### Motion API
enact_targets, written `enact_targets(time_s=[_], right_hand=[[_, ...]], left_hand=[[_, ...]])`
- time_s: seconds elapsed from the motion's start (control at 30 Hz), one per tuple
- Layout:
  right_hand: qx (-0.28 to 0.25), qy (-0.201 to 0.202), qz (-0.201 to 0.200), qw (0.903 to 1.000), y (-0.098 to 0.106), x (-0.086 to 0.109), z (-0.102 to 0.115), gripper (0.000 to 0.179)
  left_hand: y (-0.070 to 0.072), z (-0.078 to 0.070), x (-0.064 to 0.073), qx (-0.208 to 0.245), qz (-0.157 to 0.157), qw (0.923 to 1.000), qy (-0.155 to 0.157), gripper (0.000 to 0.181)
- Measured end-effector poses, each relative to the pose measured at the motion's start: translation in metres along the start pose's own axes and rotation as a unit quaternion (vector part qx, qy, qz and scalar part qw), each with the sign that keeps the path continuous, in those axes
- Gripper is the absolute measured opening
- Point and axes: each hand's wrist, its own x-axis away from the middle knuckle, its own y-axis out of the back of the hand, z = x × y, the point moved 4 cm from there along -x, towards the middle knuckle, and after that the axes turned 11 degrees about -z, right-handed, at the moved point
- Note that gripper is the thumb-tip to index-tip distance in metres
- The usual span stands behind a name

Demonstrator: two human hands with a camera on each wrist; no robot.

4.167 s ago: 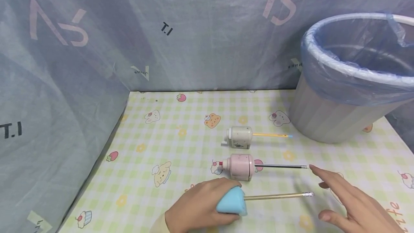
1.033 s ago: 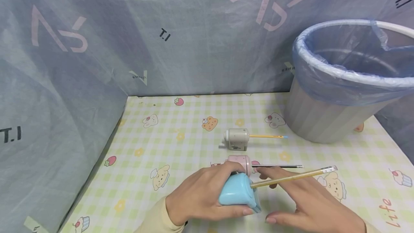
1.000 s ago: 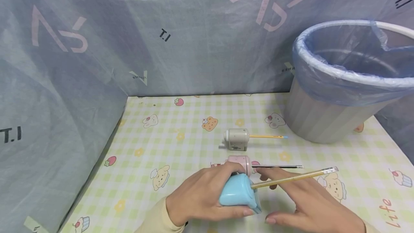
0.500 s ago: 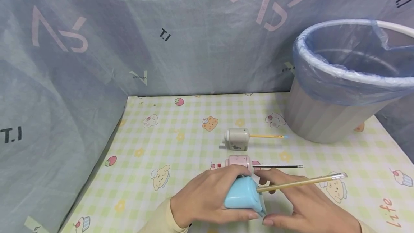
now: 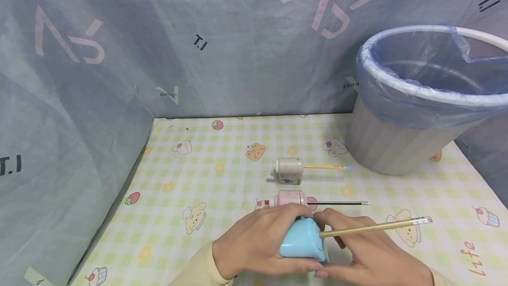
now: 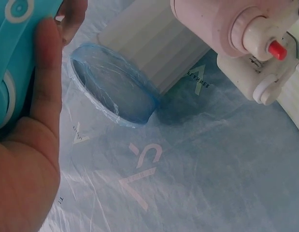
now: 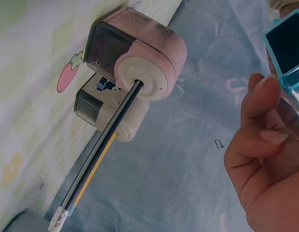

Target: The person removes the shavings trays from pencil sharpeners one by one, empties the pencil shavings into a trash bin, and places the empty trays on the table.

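My left hand (image 5: 262,242) grips a light blue pencil sharpener (image 5: 300,239), tilted and lifted off the table. A gold pencil (image 5: 369,227) sticks out of it to the right, passing above my right hand (image 5: 369,250). The right fingers and thumb reach round the lower right end of this sharpener, the thumb beside my left thumb. In the right wrist view the sharpener's blue-framed dark underside (image 7: 287,46) shows by the curled right fingers (image 7: 265,94); the exact contact is partly hidden. The left wrist view shows only one turquoise side (image 6: 14,58) of the sharpener under the left hand.
Behind the hands stands a pink sharpener (image 5: 291,197) with a black pencil (image 5: 337,203). Farther back is a grey-white sharpener (image 5: 290,171) with a yellow pencil (image 5: 325,167). A large bin (image 5: 390,140) with a blue liner stands at the back right. Grey fabric (image 5: 238,56) hangs behind.
The left hand has lifted the blue sharpener from the table, tilted it and brought it slightly right. The right hand has come in from the right and closed up against its end.
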Motion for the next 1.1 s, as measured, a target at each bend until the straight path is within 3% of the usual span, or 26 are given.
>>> enact_targets(time_s=[0.3,0.5,0.73,1.1], right_hand=[[0.027,0.023,-0.011,0.9993,-0.0031,-0.0038,0.0033,0.070],[-0.007,-0.008,0.004,0.9999,-0.0046,-0.0028,0.0022,0.054],[-0.029,-0.051,0.026,0.9979,-0.0074,-0.0007,0.0004,0.049],[-0.051,-0.051,0.044,0.9964,-0.0102,-0.0016,0.0005,0.041]], left_hand=[[-0.0015,0.0001,-0.0019,-0.007,0.003,0.9999,-0.008,0.076],[-0.0022,-0.0004,-0.0012,-0.016,0.006,0.9998,-0.012,0.072],[-0.0031,-0.0014,-0.0002,-0.022,0.007,0.9995,-0.020,0.070],[-0.0022,-0.0014,0.0023,-0.019,0.007,0.9997,-0.017,0.068]])
